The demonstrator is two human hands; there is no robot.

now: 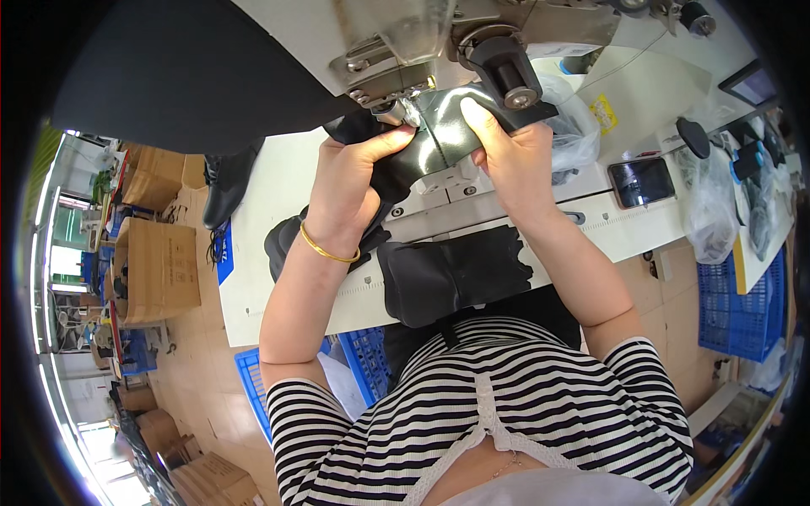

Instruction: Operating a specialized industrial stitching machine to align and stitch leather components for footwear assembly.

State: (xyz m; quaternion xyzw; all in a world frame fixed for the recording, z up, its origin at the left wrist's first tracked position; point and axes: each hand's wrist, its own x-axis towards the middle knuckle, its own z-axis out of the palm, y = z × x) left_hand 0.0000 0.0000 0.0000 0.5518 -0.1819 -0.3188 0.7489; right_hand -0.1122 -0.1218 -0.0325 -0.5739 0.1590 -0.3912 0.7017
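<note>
A glossy black leather-like piece (436,139) with a seam across it lies under the head of a white sewing machine (384,42), brightly lit. My left hand (348,169) pinches its left side, the thumb close to the presser foot (408,112). On its right side, my right hand (512,156) grips with the thumb on top and the fingers curled beneath. Another black leather-like piece (451,274), with a ragged right edge, rests on the table's front edge between my forearms. More black material lies beside my left wrist, partly covered by it.
A phone (641,183) and clear plastic bags (709,215) are on the right of the white table (253,291). A black boot (228,187) shows at the left edge. Blue crates (738,308) stand low right; cardboard boxes (158,270) stand on the floor at left.
</note>
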